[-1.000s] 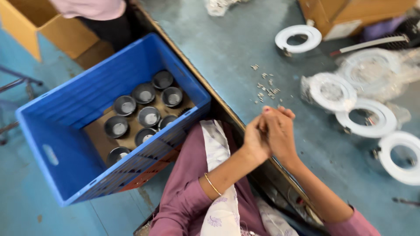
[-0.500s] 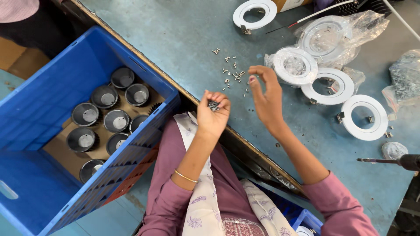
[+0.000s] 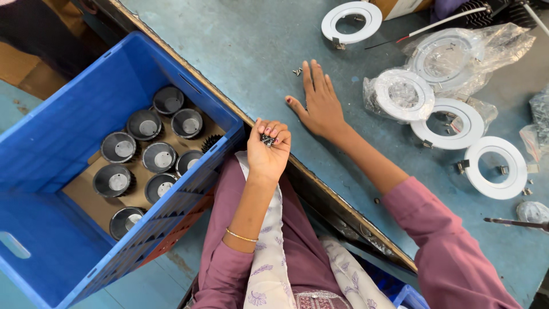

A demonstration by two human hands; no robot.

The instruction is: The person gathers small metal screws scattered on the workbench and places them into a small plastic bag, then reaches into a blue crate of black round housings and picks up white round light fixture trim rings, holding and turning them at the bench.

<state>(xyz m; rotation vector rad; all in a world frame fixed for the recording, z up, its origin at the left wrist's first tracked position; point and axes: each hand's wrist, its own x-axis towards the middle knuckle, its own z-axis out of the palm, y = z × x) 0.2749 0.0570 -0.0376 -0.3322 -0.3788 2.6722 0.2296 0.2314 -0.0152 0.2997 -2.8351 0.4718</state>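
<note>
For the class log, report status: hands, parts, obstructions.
Left hand cupped, fingers around small screws. Right hand flat on table, loose screws nearby. Nothing between the hands.

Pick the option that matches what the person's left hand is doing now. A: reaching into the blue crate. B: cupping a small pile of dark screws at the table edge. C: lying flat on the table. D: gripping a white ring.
B: the left hand is cupped palm up with small dark screws in it.

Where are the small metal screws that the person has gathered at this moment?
In the head view, the small dark metal screws lie in the cupped left hand, held at the table's edge beside the blue plastic crate; two more lie near the right hand.
</note>
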